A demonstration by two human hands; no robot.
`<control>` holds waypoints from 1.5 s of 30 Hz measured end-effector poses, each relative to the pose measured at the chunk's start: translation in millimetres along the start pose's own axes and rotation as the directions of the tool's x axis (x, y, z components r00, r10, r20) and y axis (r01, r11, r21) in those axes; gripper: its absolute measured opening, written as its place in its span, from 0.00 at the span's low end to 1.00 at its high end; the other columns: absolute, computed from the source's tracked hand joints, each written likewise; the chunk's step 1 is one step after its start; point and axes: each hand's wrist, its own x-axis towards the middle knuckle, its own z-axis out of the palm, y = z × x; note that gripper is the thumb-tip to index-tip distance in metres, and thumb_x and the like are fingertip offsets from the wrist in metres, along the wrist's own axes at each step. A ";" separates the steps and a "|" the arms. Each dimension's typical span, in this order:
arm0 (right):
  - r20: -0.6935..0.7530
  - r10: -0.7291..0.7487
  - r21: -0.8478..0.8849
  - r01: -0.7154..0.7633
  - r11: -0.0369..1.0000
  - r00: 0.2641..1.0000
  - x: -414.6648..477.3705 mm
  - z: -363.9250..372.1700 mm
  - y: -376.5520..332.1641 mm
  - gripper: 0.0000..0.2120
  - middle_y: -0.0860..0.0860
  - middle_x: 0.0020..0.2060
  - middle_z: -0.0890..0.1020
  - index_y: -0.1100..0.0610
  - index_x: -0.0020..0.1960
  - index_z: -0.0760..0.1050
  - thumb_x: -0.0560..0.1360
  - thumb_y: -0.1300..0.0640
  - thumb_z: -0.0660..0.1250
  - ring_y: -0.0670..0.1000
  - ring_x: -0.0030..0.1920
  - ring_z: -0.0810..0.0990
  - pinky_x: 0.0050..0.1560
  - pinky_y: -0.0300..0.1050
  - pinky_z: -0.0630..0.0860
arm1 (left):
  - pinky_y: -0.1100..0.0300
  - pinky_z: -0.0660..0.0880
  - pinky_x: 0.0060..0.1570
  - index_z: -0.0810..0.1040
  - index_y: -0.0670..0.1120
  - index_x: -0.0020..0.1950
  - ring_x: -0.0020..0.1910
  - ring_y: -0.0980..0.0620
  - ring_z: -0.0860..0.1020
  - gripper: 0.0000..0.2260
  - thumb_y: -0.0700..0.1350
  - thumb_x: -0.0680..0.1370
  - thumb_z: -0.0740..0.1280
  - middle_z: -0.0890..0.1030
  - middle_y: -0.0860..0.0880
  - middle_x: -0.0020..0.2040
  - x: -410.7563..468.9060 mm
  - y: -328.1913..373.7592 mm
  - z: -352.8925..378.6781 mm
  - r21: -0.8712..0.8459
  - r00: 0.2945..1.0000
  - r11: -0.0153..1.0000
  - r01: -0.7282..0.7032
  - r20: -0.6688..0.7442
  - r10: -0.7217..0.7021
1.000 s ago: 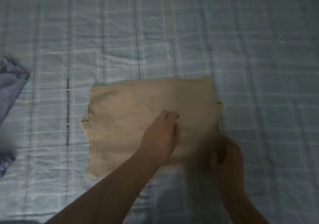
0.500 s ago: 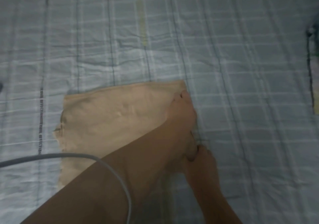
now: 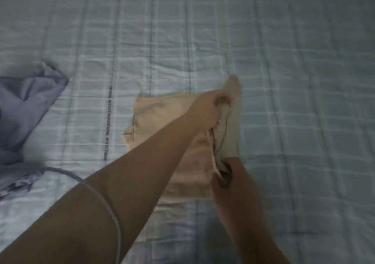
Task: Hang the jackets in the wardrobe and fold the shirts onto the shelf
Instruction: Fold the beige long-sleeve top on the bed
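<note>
Both my left hand and right hand are gripping the raised edge of the beige shirt; pulling unevenly, I'm risking skewing its fold.

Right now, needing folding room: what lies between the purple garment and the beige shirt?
Head view: only checked bedsheet, plus a grey cable nearer the purple garment.

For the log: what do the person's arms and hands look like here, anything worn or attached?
Both forearms are bare as far as the frame shows, with no sleeves. No glove, watch or bracelet shows on the left hand or right hand; the picture is too blurred to tell about rings. A thin grey cable curves across the left forearm.
</note>
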 end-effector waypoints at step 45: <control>0.140 -0.645 -0.609 0.579 0.542 0.751 28.3 134.6 27.8 0.31 0.61 0.77 0.60 0.65 0.77 0.59 0.79 0.51 0.60 0.59 0.79 0.55 0.76 0.61 0.58 | 0.43 0.56 0.76 0.58 0.45 0.81 0.80 0.43 0.54 0.28 0.56 0.83 0.57 0.59 0.43 0.80 -226.4 -185.0 -55.4 0.775 0.980 0.623 -0.104 -0.028 0.198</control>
